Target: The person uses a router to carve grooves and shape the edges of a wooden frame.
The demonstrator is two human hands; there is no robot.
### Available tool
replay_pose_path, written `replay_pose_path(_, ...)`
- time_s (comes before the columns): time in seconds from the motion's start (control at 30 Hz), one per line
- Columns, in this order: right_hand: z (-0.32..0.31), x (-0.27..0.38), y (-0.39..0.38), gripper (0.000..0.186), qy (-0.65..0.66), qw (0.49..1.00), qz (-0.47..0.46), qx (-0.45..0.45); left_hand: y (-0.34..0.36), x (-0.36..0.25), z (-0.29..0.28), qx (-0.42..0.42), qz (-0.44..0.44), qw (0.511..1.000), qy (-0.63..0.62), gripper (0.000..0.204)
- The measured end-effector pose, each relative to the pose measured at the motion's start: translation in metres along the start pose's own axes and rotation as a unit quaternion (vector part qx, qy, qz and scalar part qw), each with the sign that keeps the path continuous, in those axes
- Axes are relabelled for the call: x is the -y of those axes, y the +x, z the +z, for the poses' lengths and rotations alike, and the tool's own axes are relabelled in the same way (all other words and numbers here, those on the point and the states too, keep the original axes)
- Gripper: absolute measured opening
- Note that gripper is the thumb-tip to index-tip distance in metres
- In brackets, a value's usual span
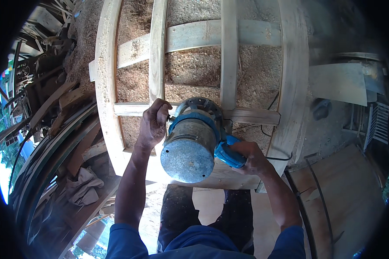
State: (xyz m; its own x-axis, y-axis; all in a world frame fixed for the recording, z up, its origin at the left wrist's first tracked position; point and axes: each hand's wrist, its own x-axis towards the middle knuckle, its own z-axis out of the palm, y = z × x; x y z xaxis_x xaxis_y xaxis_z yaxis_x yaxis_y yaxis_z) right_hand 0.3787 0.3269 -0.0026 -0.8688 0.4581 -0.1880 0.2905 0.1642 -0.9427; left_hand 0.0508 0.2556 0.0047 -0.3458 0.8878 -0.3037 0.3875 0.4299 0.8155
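Bare metal, scuffed and grey, forms the round cap of the power tool [187, 159], which stands near the middle of the view, over the near crosspiece [255, 115] of a pale wooden frame [104, 82]. Its blue collar [193, 117] sits below the cap, with a round, slotted base [199, 102] beyond; contact between base and wood cannot be confirmed. Left hand [154, 123]: fingers curled tight around a small knob on the tool's left side, the knob largely covered. Right hand [251, 158]: fingers wrapped about the blue handle [229, 151] on the tool's right side. A black cord [281, 159] lies across the frame's right rail, near the right wrist. Long slats [157, 52] run away from the person, and a curved board [194, 36] crosses them farther off. Sawdust [190, 69] covers the ground visible through the openings. Stacked timber [43, 159] and a crumpled cloth [85, 187] occupy the left side.
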Motion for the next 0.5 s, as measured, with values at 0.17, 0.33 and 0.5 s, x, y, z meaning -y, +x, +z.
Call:
replay_pose_path(0.17, -0.002, 0.003, -0.005, 0.05, 0.004, 1.0, 0.015, 0.0, 0.003, -0.004, 0.004, 0.009, 0.012, 1.0, -0.008, 0.032)
replay_pose_path(0.33, -0.003, 0.002, -0.011, 0.051, -0.013, 1.0, 0.021, -0.01, 0.004, -0.01, 0.012, 0.014, 0.014, 1.0, -0.017, 0.031)
replay_pose_path(0.5, -0.007, -0.001, -0.018, 0.051, -0.008, 1.0, 0.028, -0.012, 0.005, -0.016, 0.018, 0.004, 0.02, 1.0, 0.009, 0.031)
